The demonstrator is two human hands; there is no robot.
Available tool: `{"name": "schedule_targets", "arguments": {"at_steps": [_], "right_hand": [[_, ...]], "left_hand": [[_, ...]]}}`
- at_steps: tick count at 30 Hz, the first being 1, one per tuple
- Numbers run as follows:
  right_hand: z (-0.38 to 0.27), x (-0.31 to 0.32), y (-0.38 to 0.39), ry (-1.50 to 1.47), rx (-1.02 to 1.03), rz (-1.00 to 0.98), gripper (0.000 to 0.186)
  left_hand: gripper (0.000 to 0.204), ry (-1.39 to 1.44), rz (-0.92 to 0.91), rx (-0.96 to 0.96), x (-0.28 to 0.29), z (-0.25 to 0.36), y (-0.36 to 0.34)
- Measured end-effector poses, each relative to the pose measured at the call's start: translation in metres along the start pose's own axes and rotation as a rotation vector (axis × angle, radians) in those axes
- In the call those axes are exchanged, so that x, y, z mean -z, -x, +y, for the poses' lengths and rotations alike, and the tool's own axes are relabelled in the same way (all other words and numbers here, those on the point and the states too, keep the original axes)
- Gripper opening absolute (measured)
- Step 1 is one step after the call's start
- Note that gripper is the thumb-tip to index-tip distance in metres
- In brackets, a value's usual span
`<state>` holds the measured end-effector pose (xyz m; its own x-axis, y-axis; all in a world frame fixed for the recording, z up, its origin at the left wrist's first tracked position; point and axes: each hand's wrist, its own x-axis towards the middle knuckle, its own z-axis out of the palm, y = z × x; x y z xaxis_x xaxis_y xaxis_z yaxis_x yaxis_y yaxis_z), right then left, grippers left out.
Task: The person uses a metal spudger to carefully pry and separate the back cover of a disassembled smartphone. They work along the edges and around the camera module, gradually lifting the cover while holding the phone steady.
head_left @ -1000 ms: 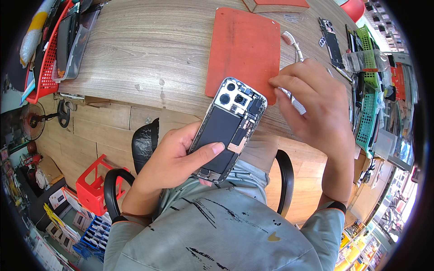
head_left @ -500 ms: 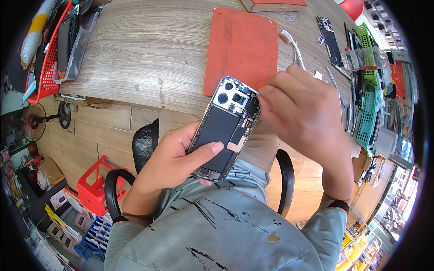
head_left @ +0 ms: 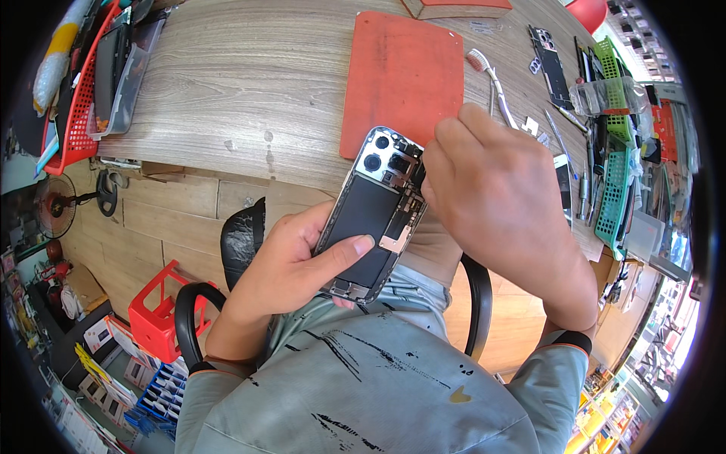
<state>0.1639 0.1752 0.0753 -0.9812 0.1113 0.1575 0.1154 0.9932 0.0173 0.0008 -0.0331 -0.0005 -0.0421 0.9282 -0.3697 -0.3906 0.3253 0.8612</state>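
Observation:
An opened smartphone (head_left: 366,216) is tilted over my lap, its inside facing up. Its camera lenses, black battery and metal-shielded board show. My left hand (head_left: 306,256) is closed round its lower left side, the thumb lying across the battery. At the phone's upper right edge, beside the cameras, is my right hand (head_left: 491,178). Its fingers are pinched together, and the back of the hand hides the fingertips and anything between them. Beyond the phone, an orange-red mat (head_left: 404,79) lies flat on the wooden table (head_left: 227,83).
Right of the mat lie a toothbrush (head_left: 490,79) and another phone part (head_left: 550,68). Green baskets (head_left: 614,193) and thin tools line the right side. A red basket (head_left: 79,129) stands at the table's left. A red stool (head_left: 162,310) and black armrests (head_left: 476,310) are lower down.
My right hand has shifted slightly left and turned, now covering more of the phone's upper right edge. My left hand and the phone have hardly moved.

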Motion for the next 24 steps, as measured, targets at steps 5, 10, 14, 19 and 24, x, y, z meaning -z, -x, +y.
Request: {"name": "schedule_targets", "arguments": {"at_steps": [5,10,14,19,24], "right_hand": [[0.013,-0.001,-0.002,-0.03,0.045,0.007,0.018],[0.034,-0.002,-0.002,-0.022,-0.03,0.111,0.019],[0.056,0.006,0.014,0.029,-0.13,0.159,0.02],[0.069,0.01,0.052,0.052,-0.286,0.119,0.014],[0.071,0.001,0.083,0.047,-0.423,0.174,0.018]], "left_hand": [[0.034,0.049,-0.011,0.079,0.001,0.003,0.001],[0.027,0.119,0.026,0.093,-0.002,0.004,0.002],[0.029,0.136,0.025,0.055,-0.002,0.002,-0.002],[0.03,0.181,-0.029,0.072,0.003,0.004,0.0],[0.031,0.171,0.058,-0.059,-0.003,0.005,-0.004]]}}
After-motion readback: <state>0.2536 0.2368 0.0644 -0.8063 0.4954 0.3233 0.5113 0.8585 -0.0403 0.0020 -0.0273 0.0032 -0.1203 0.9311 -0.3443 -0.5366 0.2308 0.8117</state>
